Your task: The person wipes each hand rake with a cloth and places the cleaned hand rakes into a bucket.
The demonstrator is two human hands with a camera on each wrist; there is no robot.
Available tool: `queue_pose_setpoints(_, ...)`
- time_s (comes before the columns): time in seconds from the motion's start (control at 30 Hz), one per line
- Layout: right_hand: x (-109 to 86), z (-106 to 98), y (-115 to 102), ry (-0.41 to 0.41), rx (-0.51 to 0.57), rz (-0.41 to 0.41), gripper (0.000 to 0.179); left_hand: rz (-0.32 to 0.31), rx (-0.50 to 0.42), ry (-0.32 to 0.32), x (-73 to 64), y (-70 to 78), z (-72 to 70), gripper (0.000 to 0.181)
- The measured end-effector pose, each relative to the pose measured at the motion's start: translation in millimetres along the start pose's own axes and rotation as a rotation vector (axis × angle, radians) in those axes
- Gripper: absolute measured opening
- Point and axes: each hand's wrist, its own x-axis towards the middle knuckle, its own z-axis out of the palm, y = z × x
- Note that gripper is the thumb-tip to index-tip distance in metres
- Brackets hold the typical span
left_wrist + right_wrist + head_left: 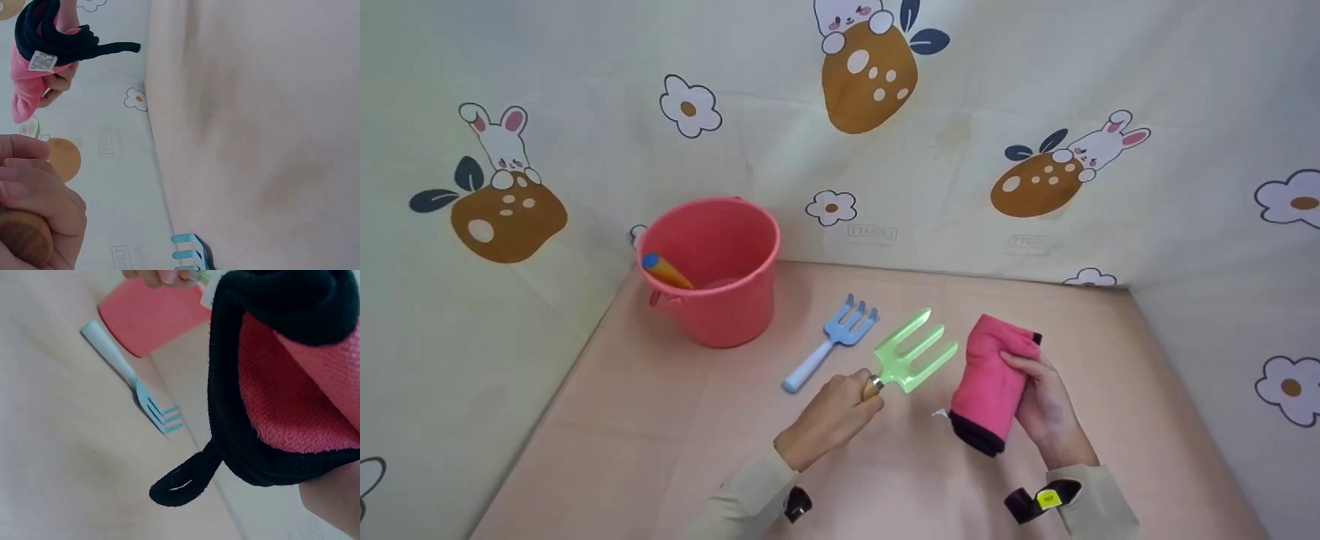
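Over the table (622,420), hands (831,412) (1046,409) grip a green fork (895,366) left, pink cloth (988,382) right

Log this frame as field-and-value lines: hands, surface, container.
Left hand: grips green metal three-pronged fork by its wooden handle
Right hand: holds rolled pink cloth with black edging
Beige surface: blue three-pronged fork lying; round pink bucket upright
In bucket: orange handle with blue tip; its other end hidden
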Motion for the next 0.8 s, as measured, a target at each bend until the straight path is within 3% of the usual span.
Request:
queue_pose_setpoints(0.27, 3.5, 2, 17, -0.009, -0.08, 0.054, 0.022, -0.001, -0.037, 0.001, -1.9, 7.1, -0.7, 0.011)
queue_pose_setpoints(0.47, 1.9, 14, 38, -0.163, -0.143, 0.122, 0.024, 0.04, -0.046, -0.027, -1.0, 17.6, 2.5, 0.014)
queue_pose_setpoints(0.63, 0.1, 24, 46, -0.276, -0.078, 0.142, 0.028, 0.093, -0.025, -0.008, -0.1, 23.1, 4.0, 0.016)
queue_pose_setpoints(0.8, -2.6, 32, 49, -0.291, 0.006, 0.145, 0.026, 0.121, -0.013, 0.01, 0.9, 24.9, 4.7, 0.017)
